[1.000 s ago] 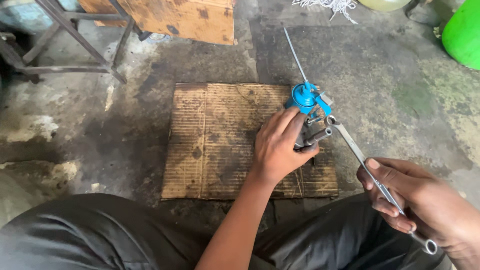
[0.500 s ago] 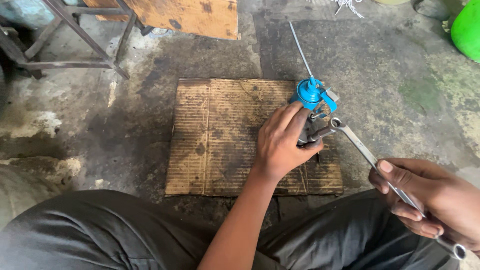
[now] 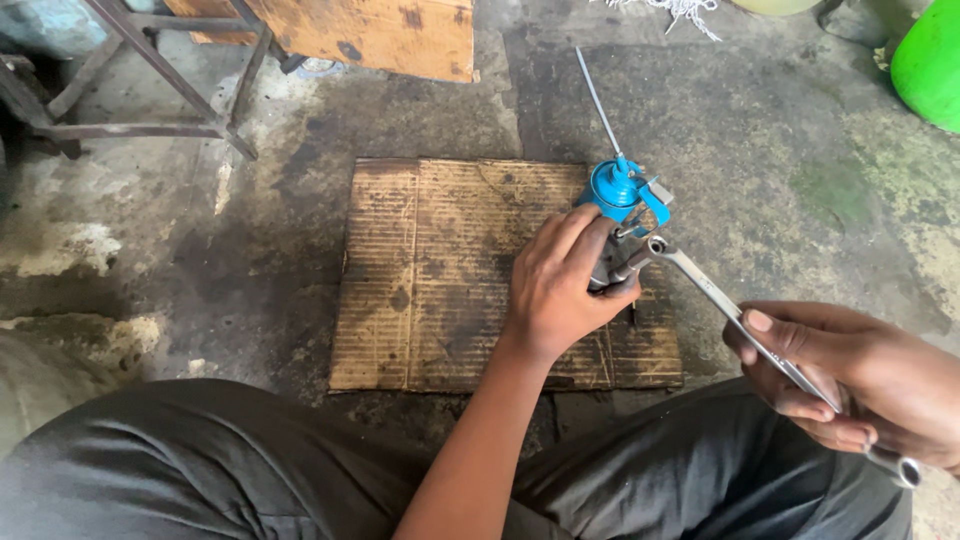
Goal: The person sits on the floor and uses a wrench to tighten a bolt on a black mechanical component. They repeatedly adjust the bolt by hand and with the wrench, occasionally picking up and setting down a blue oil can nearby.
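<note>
L hand (image 3: 556,292) closed around grey metal part (image 3: 610,268), holding it upright on cardboard (image 3: 440,270) near its R edge, toward far R corner. Blue cap (image 3: 618,187) on top of part; thin rod (image 3: 598,100) sticks out from cap, pointing away over floor (image 3: 750,130). R hand (image 3: 850,375) gripping spanner (image 3: 735,318) by shank, fingers (image 3: 790,405) wrapped, thumb along top. Spanner ring end sits at part just below cap; touching, as far as visible. Other end pokes out past R hand. Cardboard flat on stained concrete floor. Beyond far edge: wood board (image 3: 350,30), metal frame (image 3: 130,90) far L. Green tub (image 3: 930,60) far R corner.
</note>
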